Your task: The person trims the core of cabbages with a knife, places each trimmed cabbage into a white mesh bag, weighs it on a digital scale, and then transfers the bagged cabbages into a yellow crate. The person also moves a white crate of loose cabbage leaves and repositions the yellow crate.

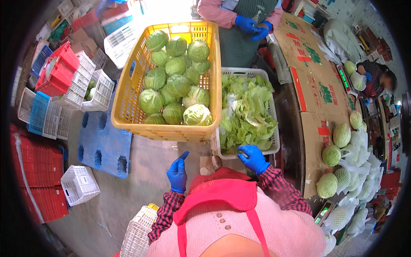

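Observation:
My left hand (177,173), in a blue glove, is raised in front of the red apron, its fingers pointing up and nothing visible in it. My right hand (253,159), gloved in blue too, has curled fingers near the front rim of a white plastic crate (275,141); I cannot tell whether it touches the rim. Loose green leaves (249,112) fill that crate. To its left, a large yellow plastic crate (167,128) holds several green cabbages (178,85), the palest one (197,115) in its near right corner.
Cardboard (321,128) covers the table on the right, with bare and net-wrapped cabbages (327,185) and a digital scale (345,78). A co-worker with blue gloves (252,27) stands across; another person is far right. A blue pallet (106,141) and stacked red crates (41,167) are left.

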`<action>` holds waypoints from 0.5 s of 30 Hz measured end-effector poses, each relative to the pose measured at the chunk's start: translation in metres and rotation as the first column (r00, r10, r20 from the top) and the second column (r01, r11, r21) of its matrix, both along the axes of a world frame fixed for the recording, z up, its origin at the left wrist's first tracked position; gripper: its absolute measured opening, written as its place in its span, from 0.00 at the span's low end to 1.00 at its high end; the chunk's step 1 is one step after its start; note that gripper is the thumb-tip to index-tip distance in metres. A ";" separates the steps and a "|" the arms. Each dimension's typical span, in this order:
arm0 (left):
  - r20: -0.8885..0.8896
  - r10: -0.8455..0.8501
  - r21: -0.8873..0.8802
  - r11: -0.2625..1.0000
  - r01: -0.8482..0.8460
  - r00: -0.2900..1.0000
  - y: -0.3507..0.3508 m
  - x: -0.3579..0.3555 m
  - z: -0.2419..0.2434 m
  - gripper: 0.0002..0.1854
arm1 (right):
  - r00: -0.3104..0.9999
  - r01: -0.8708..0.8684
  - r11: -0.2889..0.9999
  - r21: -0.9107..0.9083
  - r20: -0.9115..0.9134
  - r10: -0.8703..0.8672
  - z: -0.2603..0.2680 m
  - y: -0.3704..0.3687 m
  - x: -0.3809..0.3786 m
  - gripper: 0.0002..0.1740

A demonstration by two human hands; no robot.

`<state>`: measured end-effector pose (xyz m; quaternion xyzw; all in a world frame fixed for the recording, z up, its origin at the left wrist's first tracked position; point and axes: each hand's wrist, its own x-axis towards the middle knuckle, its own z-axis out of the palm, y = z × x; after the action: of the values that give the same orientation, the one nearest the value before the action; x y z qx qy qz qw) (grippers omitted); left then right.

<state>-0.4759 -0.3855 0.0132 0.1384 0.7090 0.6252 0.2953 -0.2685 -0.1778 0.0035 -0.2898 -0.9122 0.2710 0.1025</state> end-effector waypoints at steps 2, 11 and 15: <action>-0.122 0.007 0.115 0.993 0.007 0.993 0.016 -0.011 0.019 0.14 | 1.000 0.009 1.000 -0.019 -0.030 -0.010 -0.003 0.005 -0.001 0.15; -0.827 -0.107 0.095 0.941 0.326 0.551 0.190 -0.117 0.156 0.22 | 0.989 0.066 0.998 0.005 -0.133 -0.065 0.001 0.050 0.003 0.15; -0.586 -0.323 -0.192 0.946 0.260 0.743 0.306 -0.172 0.221 0.27 | 0.978 0.146 0.989 0.008 -0.155 -0.143 -0.002 0.065 0.022 0.15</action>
<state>-0.6481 -0.0794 0.2340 0.4271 0.7653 0.4573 0.1509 -0.2465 -0.1128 0.0020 -0.3323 -0.8808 0.2756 0.1946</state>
